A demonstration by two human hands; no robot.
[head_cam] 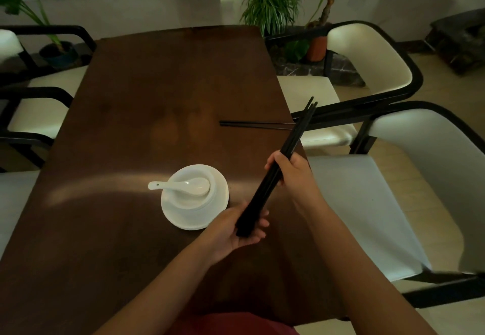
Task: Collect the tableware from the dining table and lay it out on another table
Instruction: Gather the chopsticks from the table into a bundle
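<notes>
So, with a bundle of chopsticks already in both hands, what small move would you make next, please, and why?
Probably reach the right hand to the loose pair by the table's right edge; the left hand can hold the bundle.

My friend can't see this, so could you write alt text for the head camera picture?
A person's two hands hold a bundle of black chopsticks over a dark wooden table, the left hand at its near end and the right hand at its middle. Beside them a white spoon rests in a bowl on a plate, and another pair of chopsticks lies further off.
</notes>
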